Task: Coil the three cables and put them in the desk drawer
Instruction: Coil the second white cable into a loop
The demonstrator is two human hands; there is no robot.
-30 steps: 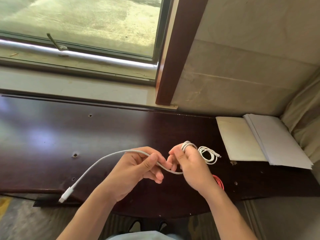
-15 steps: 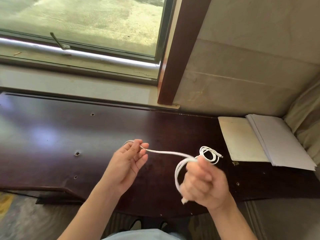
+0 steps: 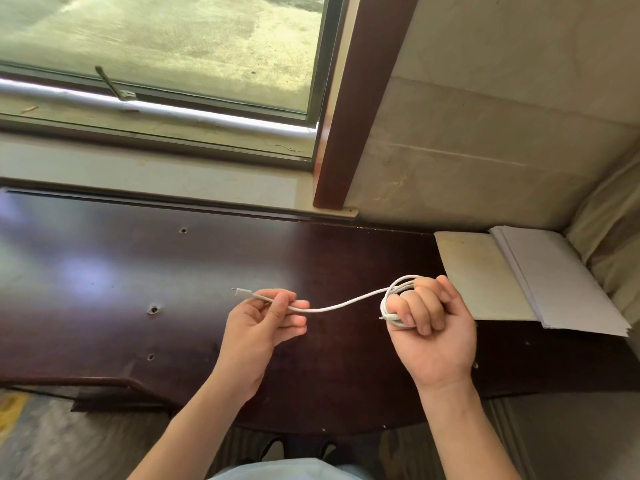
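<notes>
A white cable (image 3: 341,305) stretches between my two hands above the dark wooden desk (image 3: 104,271). My right hand (image 3: 429,323) is fisted round several coiled loops of it, which wrap over the fingers. My left hand (image 3: 263,323) pinches the cable's free end between thumb and fingers, and the plug tip (image 3: 239,291) pokes out to the left. The other white coil and the red cable are hidden behind my right hand. No drawer is in view.
A cream folder (image 3: 481,275) and a stack of white paper (image 3: 561,285) lie at the desk's right end, close to my right hand. A window (image 3: 156,64) and a wooden post (image 3: 356,98) stand behind the desk. The desk front edge curves near my body.
The loops on my right hand have grown and the loose length has shortened. My left hand slid out to the cable's end, and my right hand turned and moved right, covering the small coil.
</notes>
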